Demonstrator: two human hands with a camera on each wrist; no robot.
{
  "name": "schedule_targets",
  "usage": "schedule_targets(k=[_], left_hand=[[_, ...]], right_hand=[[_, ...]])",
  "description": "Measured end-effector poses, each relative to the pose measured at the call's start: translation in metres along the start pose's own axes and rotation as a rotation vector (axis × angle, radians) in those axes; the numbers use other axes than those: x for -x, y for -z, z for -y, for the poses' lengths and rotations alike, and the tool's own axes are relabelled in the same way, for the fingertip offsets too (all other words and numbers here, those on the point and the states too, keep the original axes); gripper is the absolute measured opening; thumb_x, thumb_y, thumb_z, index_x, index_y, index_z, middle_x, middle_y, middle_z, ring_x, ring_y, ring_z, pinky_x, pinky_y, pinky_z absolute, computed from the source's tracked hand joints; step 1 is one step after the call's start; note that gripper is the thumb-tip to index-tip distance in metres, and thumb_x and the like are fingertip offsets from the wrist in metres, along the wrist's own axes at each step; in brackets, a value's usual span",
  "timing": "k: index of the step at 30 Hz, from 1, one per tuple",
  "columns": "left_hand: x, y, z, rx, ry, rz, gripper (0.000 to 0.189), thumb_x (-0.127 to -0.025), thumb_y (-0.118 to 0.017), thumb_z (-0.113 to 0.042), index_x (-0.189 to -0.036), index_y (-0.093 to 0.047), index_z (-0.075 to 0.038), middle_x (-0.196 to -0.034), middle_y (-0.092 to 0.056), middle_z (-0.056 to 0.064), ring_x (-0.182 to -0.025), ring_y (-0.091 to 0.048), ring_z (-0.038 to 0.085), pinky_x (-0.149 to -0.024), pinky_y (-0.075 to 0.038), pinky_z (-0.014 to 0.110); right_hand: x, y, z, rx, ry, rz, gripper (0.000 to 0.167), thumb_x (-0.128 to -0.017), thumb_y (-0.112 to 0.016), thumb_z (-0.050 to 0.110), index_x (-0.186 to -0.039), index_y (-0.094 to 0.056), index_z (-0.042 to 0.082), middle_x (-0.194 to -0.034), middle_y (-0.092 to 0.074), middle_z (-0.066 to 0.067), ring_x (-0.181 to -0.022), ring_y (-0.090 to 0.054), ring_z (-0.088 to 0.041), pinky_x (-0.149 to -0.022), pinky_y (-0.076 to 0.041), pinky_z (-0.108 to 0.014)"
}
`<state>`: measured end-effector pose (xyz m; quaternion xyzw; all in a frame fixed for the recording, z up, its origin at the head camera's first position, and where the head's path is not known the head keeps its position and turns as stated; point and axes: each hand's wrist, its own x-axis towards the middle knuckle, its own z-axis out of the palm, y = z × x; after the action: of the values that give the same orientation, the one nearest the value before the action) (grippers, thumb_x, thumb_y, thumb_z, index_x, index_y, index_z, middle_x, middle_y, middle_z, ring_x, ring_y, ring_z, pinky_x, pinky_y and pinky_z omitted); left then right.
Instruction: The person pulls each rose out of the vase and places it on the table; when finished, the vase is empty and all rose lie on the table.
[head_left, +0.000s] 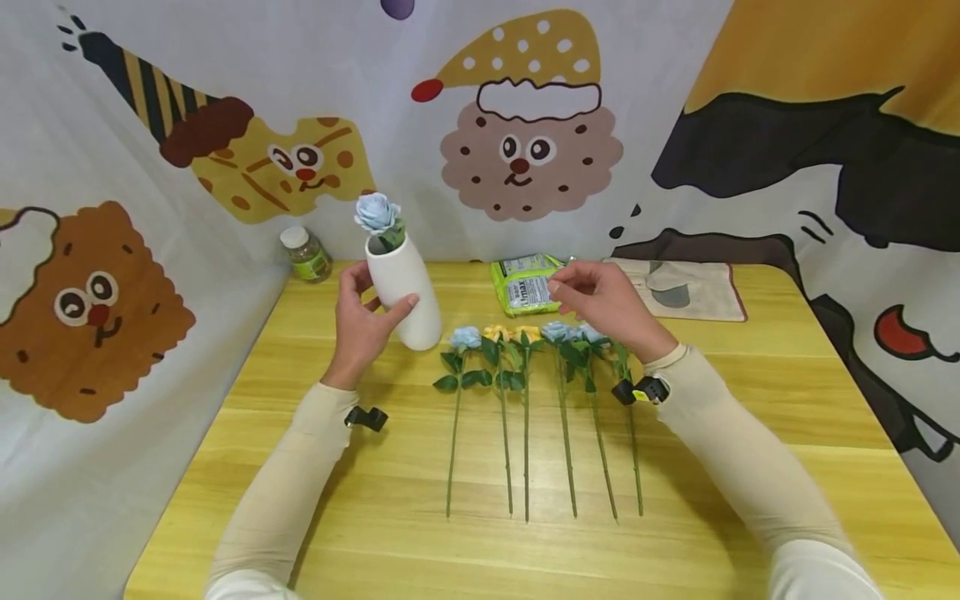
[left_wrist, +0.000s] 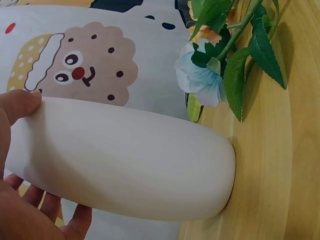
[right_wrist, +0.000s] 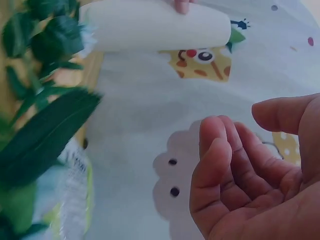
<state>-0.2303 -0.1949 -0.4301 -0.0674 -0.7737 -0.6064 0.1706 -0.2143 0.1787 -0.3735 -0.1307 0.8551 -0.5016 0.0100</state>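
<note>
A white vase stands on the left part of the table, with a light blue artificial rose in its mouth. My left hand grips the vase, thumb on the near side and fingers round the other; the left wrist view shows this vase with its base at the tabletop. Over the far ends of the laid-out flowers hovers my right hand, fingers loosely bent and holding nothing. Below it lies a row of blue and yellow artificial roses, among them a yellow rose and a blue rose, stems toward me.
Behind the flowers lies a green packet, with a pale cloth to its right. A small lidded jar stands in the far left corner of the wooden table. A printed curtain hangs along the back.
</note>
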Motion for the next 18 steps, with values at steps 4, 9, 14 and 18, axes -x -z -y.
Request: schedule_targets(k=[4,9,14,18], left_hand=[[0.001,0.000,0.001,0.006,-0.001,0.001,0.080,-0.086,-0.090,-0.025,-0.148,-0.042,-0.009,-0.143,-0.051,0.013,-0.130,-0.051,0.024,-0.108,-0.048,0.055],[0.002,0.000,0.002,0.003,0.004,-0.003,0.080,-0.085,-0.090,-0.026,-0.147,-0.042,-0.010,-0.143,-0.052,0.012,-0.130,-0.051,0.024,-0.108,-0.048,0.055],[0.002,0.000,0.001,0.001,0.014,-0.008,0.081,-0.085,-0.090,-0.023,-0.149,-0.041,-0.011,-0.145,-0.051,0.012,-0.132,-0.051,0.025,-0.109,-0.048,0.056],[0.000,0.000,-0.001,-0.001,0.016,-0.002,0.082,-0.085,-0.090,-0.025,-0.149,-0.041,-0.011,-0.145,-0.051,0.012,-0.133,-0.051,0.025,-0.109,-0.048,0.055]], right_hand=[[-0.011,-0.011,0.013,-0.012,0.048,0.001,0.025,-0.105,-0.067,0.036,-0.115,-0.076,0.015,-0.097,-0.075,-0.005,-0.081,-0.070,-0.021,-0.068,-0.054,-0.034],[-0.025,-0.027,0.030,-0.009,0.114,0.002,0.023,-0.105,-0.068,0.034,-0.114,-0.077,0.016,-0.094,-0.075,-0.004,-0.081,-0.069,-0.021,-0.068,-0.052,-0.036],[-0.038,-0.044,0.047,-0.005,0.155,0.023,0.019,-0.104,-0.068,0.031,-0.111,-0.077,0.016,-0.094,-0.075,-0.004,-0.082,-0.068,-0.020,-0.072,-0.054,-0.037],[-0.048,-0.057,0.059,0.003,0.188,0.019,0.021,-0.103,-0.070,0.030,-0.112,-0.078,0.013,-0.097,-0.075,-0.003,-0.084,-0.067,-0.018,-0.077,-0.055,-0.036]])
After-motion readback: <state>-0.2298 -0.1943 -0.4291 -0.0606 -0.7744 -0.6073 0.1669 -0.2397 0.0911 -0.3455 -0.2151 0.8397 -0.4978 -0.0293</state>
